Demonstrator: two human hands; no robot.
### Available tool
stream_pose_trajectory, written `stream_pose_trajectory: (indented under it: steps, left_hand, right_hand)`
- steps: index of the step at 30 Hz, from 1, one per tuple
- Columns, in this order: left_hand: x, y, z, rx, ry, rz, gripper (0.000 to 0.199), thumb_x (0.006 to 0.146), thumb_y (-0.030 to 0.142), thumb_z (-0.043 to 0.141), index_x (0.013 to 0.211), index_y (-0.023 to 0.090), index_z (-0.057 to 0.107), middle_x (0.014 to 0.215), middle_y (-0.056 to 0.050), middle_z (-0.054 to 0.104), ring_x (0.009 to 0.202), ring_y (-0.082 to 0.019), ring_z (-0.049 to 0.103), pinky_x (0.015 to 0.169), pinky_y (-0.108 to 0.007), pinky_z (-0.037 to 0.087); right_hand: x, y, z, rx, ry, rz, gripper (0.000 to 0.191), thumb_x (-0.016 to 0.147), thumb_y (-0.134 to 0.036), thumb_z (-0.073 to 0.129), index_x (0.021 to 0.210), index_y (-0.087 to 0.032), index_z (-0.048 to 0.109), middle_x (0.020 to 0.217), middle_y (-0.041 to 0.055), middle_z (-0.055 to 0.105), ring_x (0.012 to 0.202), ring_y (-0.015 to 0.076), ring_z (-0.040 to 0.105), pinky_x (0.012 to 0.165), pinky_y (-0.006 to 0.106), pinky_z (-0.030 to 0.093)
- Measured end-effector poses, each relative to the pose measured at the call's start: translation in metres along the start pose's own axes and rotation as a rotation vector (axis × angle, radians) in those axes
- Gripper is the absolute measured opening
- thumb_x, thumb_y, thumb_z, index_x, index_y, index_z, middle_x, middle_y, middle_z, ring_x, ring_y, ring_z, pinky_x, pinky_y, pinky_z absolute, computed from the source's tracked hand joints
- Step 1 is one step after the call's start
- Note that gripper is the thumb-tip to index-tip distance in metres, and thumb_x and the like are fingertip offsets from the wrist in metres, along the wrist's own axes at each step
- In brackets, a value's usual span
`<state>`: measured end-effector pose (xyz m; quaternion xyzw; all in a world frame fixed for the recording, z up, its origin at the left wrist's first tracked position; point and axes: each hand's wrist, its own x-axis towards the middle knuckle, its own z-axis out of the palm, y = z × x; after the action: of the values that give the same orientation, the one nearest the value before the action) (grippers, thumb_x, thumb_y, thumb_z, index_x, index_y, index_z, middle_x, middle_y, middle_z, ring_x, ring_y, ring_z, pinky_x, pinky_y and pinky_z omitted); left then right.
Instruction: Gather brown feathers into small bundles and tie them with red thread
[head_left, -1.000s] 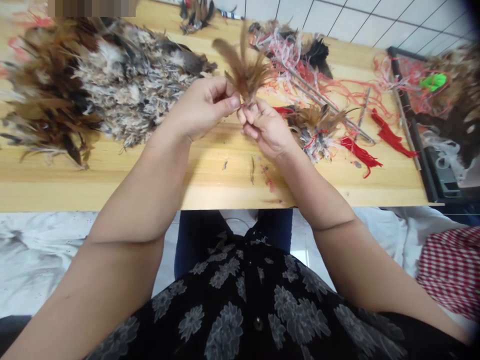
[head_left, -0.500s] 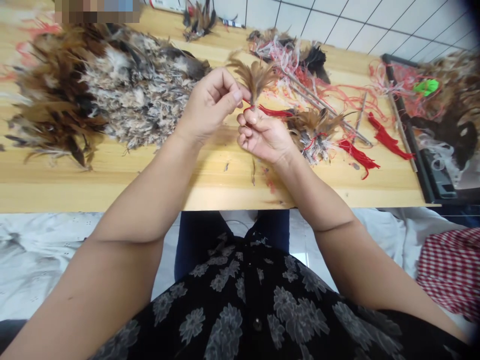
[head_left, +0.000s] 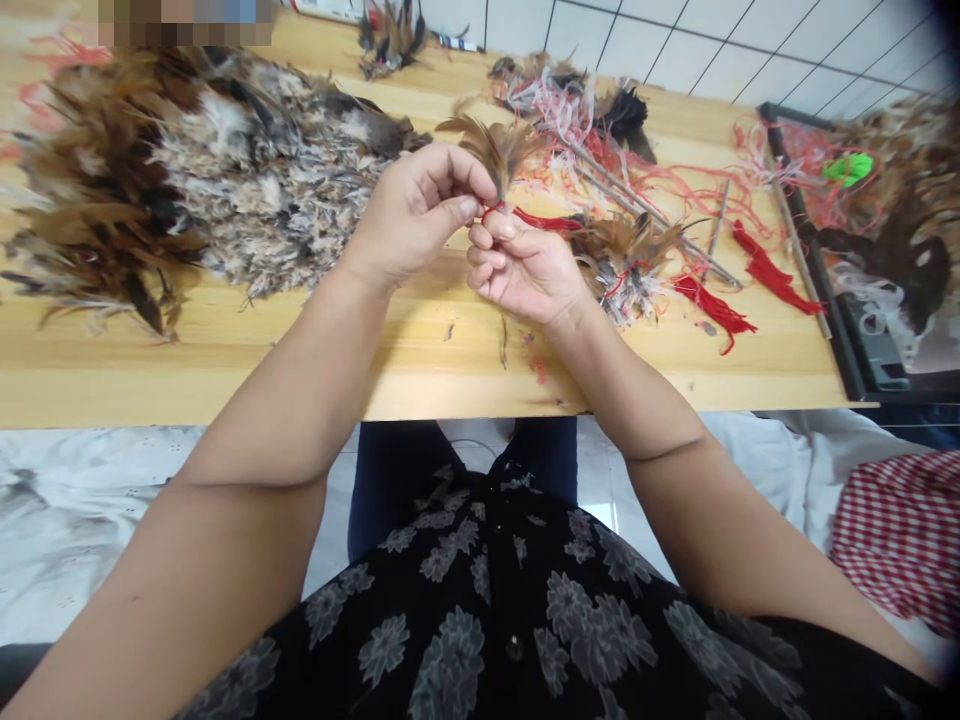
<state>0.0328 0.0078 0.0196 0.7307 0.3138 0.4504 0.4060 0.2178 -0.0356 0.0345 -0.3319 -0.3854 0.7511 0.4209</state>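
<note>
A small fan of brown feathers stands upright, its quill ends pinched between the thumb and finger of my right hand. Red yarn loops round the base of these feathers. My left hand is closed in a pinch on the yarn, close against the bundle. The very tips of the pinch are partly hidden. Just beyond my right wrist lies a tied bunch of brown and grey feathers with red yarn on it.
A large heap of grey feathers and brown feathers covers the left of the wooden table. Thin sticks, pink and white plastic strings and red yarn lengths lie to the right. A black-edged tray holds more feathers.
My left hand has moved in against the feather bundle, and the short stretch of red yarn between has drawn up at its base. The view has shifted slightly.
</note>
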Motion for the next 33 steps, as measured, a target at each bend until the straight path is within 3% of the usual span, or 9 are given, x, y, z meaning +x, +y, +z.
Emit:
stream_pose_trajectory:
  steps: [3,8,14,17,23,28,31,33]
  left_hand:
    - [-0.001,0.005,-0.002,0.013,-0.007,0.022,0.050,0.095,0.082,0.084,0.112,0.035,0.077,0.105,-0.004,0.086,0.118,-0.040,0.074,0.103,-0.066,0.060]
    - [0.002,0.010,0.004,-0.035,0.073,0.046,0.046,0.084,0.073,0.098,0.095,0.036,0.073,0.102,-0.003,0.083,0.095,-0.033,0.071,0.099,-0.065,0.063]
    - [0.002,0.000,0.006,-0.175,0.140,0.038,0.061,0.074,0.080,0.105,0.104,0.037,0.074,0.111,-0.004,0.082,0.111,-0.038,0.074,0.106,-0.066,0.058]
    - [0.004,-0.009,0.004,-0.185,0.089,0.036,0.065,0.078,0.084,0.102,0.112,0.037,0.073,0.115,-0.003,0.082,0.120,-0.039,0.072,0.108,-0.065,0.055]
    - [0.005,-0.009,0.003,-0.187,0.078,0.011,0.063,0.074,0.086,0.104,0.095,0.036,0.072,0.105,-0.003,0.081,0.106,-0.036,0.070,0.104,-0.063,0.056]
    - [0.000,0.001,-0.006,-0.102,-0.081,-0.115,0.055,0.082,0.090,0.094,0.094,0.038,0.077,0.093,-0.003,0.080,0.111,-0.039,0.074,0.102,-0.066,0.057]
    - [0.000,-0.003,-0.012,-0.072,-0.155,-0.104,0.047,0.091,0.083,0.090,0.097,0.037,0.078,0.094,-0.002,0.083,0.115,-0.040,0.076,0.105,-0.065,0.057]
    - [0.003,-0.012,-0.015,-0.093,-0.134,-0.052,0.042,0.091,0.073,0.095,0.093,0.035,0.078,0.097,-0.002,0.084,0.109,-0.037,0.076,0.103,-0.062,0.058]
  right_hand:
    - [-0.002,-0.001,0.004,0.079,0.027,0.040,0.036,0.113,-0.008,0.050,0.087,-0.026,0.034,0.083,-0.0052,0.051,0.064,0.0081,0.035,0.066,0.016,0.052]
    - [-0.004,-0.001,0.007,0.114,0.040,0.067,0.031,0.113,-0.007,0.050,0.089,-0.025,0.038,0.086,-0.0049,0.053,0.064,0.0072,0.035,0.066,0.015,0.051]
    - [0.000,0.001,-0.001,0.058,-0.025,0.012,0.037,0.106,-0.009,0.061,0.086,-0.025,0.035,0.086,-0.0047,0.055,0.067,0.0097,0.034,0.070,0.019,0.054]
    - [-0.001,0.001,-0.001,0.049,-0.013,0.013,0.037,0.110,-0.013,0.060,0.085,-0.025,0.034,0.085,-0.0041,0.054,0.068,0.0109,0.033,0.071,0.020,0.054]
    - [-0.003,0.001,0.003,0.079,-0.011,0.025,0.036,0.113,-0.012,0.054,0.086,-0.025,0.035,0.081,-0.0049,0.049,0.064,0.0096,0.032,0.064,0.017,0.050]
    - [-0.003,0.000,0.003,0.008,-0.036,0.047,0.039,0.115,-0.014,0.056,0.084,-0.026,0.034,0.080,-0.0058,0.047,0.062,0.0080,0.031,0.062,0.016,0.050]
    - [-0.005,0.000,0.003,-0.013,-0.045,0.086,0.041,0.115,-0.013,0.058,0.083,-0.026,0.035,0.078,-0.0061,0.049,0.061,0.0073,0.031,0.061,0.015,0.048]
    - [-0.007,0.001,0.004,-0.020,-0.048,0.096,0.043,0.113,-0.011,0.060,0.081,-0.025,0.035,0.076,-0.0061,0.049,0.061,0.0074,0.033,0.060,0.015,0.046]
